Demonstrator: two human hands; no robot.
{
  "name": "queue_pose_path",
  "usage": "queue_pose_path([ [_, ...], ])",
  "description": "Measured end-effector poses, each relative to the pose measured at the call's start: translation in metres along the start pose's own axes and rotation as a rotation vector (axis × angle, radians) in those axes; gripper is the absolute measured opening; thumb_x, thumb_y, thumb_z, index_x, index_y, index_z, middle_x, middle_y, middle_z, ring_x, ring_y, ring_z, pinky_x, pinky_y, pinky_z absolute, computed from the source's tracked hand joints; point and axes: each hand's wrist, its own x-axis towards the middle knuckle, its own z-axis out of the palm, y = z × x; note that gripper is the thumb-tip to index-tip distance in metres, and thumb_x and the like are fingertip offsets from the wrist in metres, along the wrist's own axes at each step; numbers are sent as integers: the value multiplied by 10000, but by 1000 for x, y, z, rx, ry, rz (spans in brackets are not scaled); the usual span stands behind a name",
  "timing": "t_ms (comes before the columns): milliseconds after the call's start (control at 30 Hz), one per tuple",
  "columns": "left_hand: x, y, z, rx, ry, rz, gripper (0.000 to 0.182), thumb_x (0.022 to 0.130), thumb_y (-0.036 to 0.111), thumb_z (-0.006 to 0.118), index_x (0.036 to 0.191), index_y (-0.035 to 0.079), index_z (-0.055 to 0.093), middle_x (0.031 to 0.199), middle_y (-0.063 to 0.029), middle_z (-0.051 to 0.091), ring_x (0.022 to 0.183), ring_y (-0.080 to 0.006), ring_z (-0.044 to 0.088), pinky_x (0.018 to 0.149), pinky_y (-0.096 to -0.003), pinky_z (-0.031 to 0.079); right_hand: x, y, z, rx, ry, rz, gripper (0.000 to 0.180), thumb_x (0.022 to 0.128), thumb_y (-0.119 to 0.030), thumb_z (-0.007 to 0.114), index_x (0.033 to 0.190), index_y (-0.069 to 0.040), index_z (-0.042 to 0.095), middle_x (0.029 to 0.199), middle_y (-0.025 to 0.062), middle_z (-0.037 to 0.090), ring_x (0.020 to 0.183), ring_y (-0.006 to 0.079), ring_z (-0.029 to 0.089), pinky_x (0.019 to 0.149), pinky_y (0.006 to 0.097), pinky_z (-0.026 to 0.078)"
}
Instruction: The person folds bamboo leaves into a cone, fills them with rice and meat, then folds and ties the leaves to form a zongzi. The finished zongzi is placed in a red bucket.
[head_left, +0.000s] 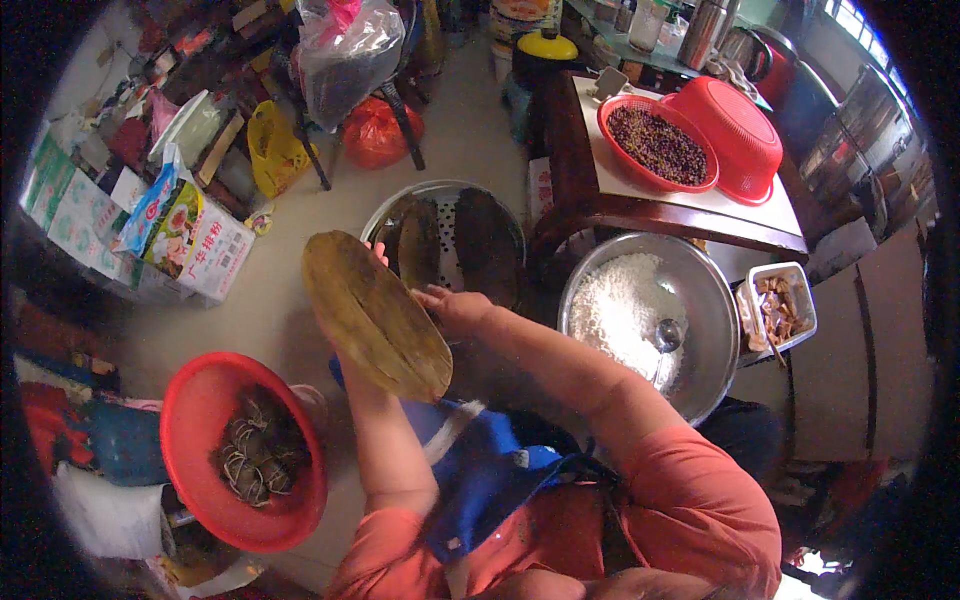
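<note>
A broad brownish-green leaf (371, 311), apparently one or more wrapping leaves laid together, rests over my left hand (380, 253) and forearm. Only some fingertips show past its upper edge; the leaf hides the rest of that hand. My right hand (456, 309) is at the leaf's right edge with fingers bent; whether they pinch it is unclear. Beyond both hands stands a round metal basin (517, 217) with dark wet leaves (480, 225) and a perforated insert. To the right, a large steel bowl (724, 330) holds white rice (626, 300) and a metal spoon (667, 337).
At lower left, a red basin (187, 450) contains several string-tied leaf bundles (259, 457). A red colander (709, 176) of mixed dark grains sits on the wooden table (675, 214). Beside the steel bowl is a white tub (806, 300) of brown chunks. Printed bags (202, 247) stand left.
</note>
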Motion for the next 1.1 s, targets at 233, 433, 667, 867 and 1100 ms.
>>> queue_pose_path([
  [233, -22, 6, 56, -150, -107, -131, 523, 1005, 360, 430, 1419, 42, 387, 1434, -174, 432, 1340, -363, 392, 1142, -484, 292, -61, 53, -17, -360, -114, 134, 825, 758, -510, 698, 1363, -9, 448, 1330, 204, 518, 1201, 370, 515, 1004, 448, 427],
  [433, -14, 3, 48, -124, -22, -184, 541, 995, 394, 436, 1418, 59, 397, 1414, -165, 462, 1320, -364, 423, 1104, -504, 349, -77, 77, -51, 65, -128, -228, 455, 872, -342, 636, 1230, -64, 590, 1013, 207, 658, 962, 314, 651, 832, 392, 519],
  [667, -18, 3, 54, -127, -67, -232, 576, 995, 435, 419, 1424, 53, 379, 1408, -159, 463, 1301, -348, 448, 1093, -513, 365, -54, 92, -37, 534, 339, 390, 249, 950, -224, 578, 1124, -57, 638, 812, 113, 667, 717, 175, 667, 581, 348, 529],
  [867, -14, -11, 59, -109, -13, -298, 648, 972, 553, 342, 1418, 87, 401, 1363, -155, 500, 1286, -339, 457, 1071, -513, 377, -54, 102, -21, 519, 687, 320, 247, 970, -247, 531, 1077, -48, 631, 823, 194, 661, 762, 341, 664, 662, 422, 508],
  [1100, -17, -8, 66, -122, 90, -305, 663, 958, 583, 345, 1316, 41, 480, 1204, -176, 596, 1134, -328, 570, 985, -490, 457, -104, -3, -108, 317, 868, -69, 182, 951, -70, 513, 1096, -38, 617, 986, 196, 679, 888, 324, 683, 766, 375, 529],
])
